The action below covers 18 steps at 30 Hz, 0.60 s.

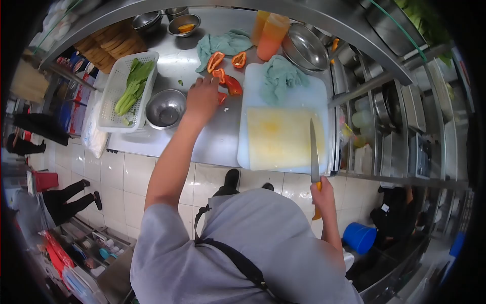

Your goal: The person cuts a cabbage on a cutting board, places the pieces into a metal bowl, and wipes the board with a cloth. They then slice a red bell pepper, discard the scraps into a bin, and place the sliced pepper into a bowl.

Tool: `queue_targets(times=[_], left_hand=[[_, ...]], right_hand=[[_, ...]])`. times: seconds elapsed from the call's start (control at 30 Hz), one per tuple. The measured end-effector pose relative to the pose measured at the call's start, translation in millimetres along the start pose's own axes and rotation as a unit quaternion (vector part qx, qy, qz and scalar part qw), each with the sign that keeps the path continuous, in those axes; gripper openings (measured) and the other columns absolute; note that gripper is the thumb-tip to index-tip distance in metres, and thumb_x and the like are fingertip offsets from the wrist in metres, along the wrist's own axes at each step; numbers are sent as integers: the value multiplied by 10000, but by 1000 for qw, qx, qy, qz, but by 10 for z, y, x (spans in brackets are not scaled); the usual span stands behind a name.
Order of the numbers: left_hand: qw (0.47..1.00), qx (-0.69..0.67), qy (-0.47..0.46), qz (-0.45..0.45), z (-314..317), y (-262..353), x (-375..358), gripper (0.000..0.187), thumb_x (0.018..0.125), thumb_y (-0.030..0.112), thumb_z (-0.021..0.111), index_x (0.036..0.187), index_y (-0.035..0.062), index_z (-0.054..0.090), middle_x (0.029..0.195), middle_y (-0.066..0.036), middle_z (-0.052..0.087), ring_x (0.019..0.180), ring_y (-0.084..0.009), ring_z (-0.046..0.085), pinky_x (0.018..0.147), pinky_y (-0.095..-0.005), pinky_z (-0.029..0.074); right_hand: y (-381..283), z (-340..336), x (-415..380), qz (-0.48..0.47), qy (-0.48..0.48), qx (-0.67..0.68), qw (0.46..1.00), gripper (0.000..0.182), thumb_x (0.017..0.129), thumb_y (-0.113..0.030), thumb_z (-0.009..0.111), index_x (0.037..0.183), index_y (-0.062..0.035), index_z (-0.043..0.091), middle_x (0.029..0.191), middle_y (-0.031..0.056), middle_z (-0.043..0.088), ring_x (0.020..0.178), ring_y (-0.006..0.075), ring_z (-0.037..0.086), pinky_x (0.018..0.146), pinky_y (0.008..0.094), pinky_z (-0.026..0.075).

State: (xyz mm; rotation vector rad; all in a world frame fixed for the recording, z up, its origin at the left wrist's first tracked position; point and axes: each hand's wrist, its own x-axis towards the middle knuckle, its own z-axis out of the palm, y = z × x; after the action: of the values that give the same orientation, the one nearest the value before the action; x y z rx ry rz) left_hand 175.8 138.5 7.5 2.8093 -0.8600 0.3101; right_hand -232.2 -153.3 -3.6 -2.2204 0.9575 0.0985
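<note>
Reaching over the steel counter, my left hand (203,99) has its fingers curled at a piece of red bell pepper (221,97), partly hidden beneath them. More cut red bell pepper (233,85) lies against the fingertips, and hollow halves (215,61) sit just beyond. My right hand (322,194) is closed around the yellow handle of a kitchen knife (314,152). Its blade points away from me over the right side of a yellow-stained cutting board (281,139), which rests on a larger pale board (244,147). A steel bowl (166,109) stands left of my left hand.
A white basket (108,109) holds leafy greens (135,86). Green cloths (281,78) lie on the pale board and at the back. Orange-filled bottles (273,38) and a large steel bowl (305,46) stand behind. Steel shelving is at right; other people are at both sides.
</note>
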Motion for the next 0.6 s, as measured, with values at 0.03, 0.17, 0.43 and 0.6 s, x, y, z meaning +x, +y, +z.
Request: queue_targets(times=[0.03,0.17,0.43,0.6], left_hand=[[1000,-4,-3,9,117,-49,182,389,867,108,658,1254,63,650,1209,-140,663,1132,-333,658,917,-450,572],[996,-22,-38,82,761,-443,720,344,881,134,676,1223,105,697,1211,-121,658,1197,-317,618,959,-446,546],[979,-135,49,143,-62,337,420,275,860,135,662,1121,64,708,1171,-147,645,1163,-341,598,1007,-474,489],[938,-205,-10,281,192,1506,-332,232,854,139,674,1057,26,681,1117,-147,631,1093,-337,607,953,-461,525]], right_hand=[[-13,12,11,7,-3,8,1000,180,920,-117,585,1033,23,574,745,147,616,564,224,637,482,367,530],[-302,-69,-24,76,-22,93,993,228,939,-120,567,1116,24,565,774,152,626,579,222,642,476,370,537],[-338,-177,-63,77,-12,84,993,709,936,-162,569,1612,-148,356,1085,307,705,1011,431,704,921,470,534],[-517,-257,-201,-7,16,7,1000,720,968,-127,559,1644,-183,317,1052,305,701,915,464,700,829,484,546]])
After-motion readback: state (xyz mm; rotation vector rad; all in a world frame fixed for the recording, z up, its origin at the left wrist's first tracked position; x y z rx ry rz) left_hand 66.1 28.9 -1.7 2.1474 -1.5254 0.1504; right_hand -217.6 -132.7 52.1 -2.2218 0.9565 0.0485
